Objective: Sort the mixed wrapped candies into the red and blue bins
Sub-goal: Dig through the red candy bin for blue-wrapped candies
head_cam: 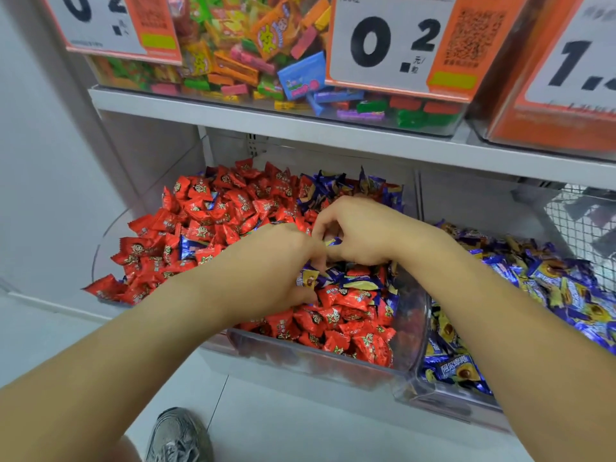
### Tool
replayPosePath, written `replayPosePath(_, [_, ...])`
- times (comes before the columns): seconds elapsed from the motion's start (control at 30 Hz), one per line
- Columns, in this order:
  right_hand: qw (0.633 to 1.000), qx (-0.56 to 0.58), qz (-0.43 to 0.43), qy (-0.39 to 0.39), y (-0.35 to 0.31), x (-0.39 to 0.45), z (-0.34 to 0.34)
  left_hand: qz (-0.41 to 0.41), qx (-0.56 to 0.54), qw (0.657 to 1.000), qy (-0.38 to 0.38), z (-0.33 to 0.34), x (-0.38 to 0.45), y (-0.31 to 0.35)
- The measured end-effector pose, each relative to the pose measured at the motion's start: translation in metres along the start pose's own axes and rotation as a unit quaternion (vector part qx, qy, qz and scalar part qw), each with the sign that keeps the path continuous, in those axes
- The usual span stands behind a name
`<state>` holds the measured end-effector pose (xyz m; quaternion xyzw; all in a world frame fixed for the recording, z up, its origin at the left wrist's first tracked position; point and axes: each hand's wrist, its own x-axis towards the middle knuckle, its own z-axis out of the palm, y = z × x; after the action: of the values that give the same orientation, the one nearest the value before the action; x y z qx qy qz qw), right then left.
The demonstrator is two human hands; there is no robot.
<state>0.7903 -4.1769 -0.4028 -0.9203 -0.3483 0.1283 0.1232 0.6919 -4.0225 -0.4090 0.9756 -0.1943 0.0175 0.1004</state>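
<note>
Sorting looks partway done, judging from the piles. The clear red bin (316, 356) on the lower shelf is mostly red candies (213, 211), but blue candies (333, 188) are heaped at its back right, a few sit mid-pile near the hands, and one stray blue wrapper (189, 249) lies among the reds on the left. The blue bin (446, 395) just to the right holds what seem to be only blue and yellow wrappers; no reds visible there. So the blue side reads clean, and the red side has plenty left to pull

Both hands are down in the red bin, close together over the middle. Left hand (266, 265) has fingers curled down into a cluster of blue wrappers, pinching at one; the exact grip is partly hidden. Right hand (360, 231) is curled, with a blue wrapper showing at the fingertips, apparently pinched

Room: the upper shelf (300, 123) overhangs the back of the bins, so headroom is tight for reaching the rear blue heap. A clear divider wall between the two bins must be cleared on each transfer. Reds are heaped to the left rim, so spill risk there. A wire basket (580, 221) sits far right. Price cards (396, 45) hang above. A shoe (180, 435) shows on the floor below
</note>
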Motion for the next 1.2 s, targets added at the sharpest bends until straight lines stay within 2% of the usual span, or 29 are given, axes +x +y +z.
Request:
replayPosePath(0.07, [1.0,-0.009,0.003,0.002,0.001,-0.003,-0.004,-0.011,-0.047,0.999,0.023,-0.003,-0.001,-0.002])
replayPosePath(0.27, [0.999,-0.027,0.025,0.001,0.006,-0.013,-0.023,-0.049,-0.18,0.969,0.161,-0.01,-0.001,0.005])
replayPosePath(0.4, [0.996,-0.026,0.05,0.07,0.008,-0.02,-0.034,-0.107,-0.197,0.967,0.118,-0.003,0.016,0.012])
replayPosePath(0.57, [0.996,-0.025,0.067,0.053,0.014,-0.025,-0.03,-0.092,-0.022,0.996,-0.005,0.015,0.039,0.011])
replayPosePath(0.67, [0.995,-0.022,0.063,0.081,0.016,-0.027,-0.033,-0.091,0.016,0.995,-0.038,0.016,0.05,0.009])
replayPosePath(0.8, [0.994,-0.027,0.068,0.078,0.017,-0.028,-0.033,-0.103,0.024,0.991,-0.082,0.013,0.059,0.003])
replayPosePath(1.03, [0.995,-0.024,0.071,0.072,0.017,-0.027,-0.033,-0.101,-0.013,0.995,0.013,0.021,0.06,-0.008])
replayPosePath(1.2, [0.996,-0.006,0.071,0.055,0.016,-0.025,-0.033,-0.092,-0.066,0.992,0.047,0.022,0.053,-0.02])
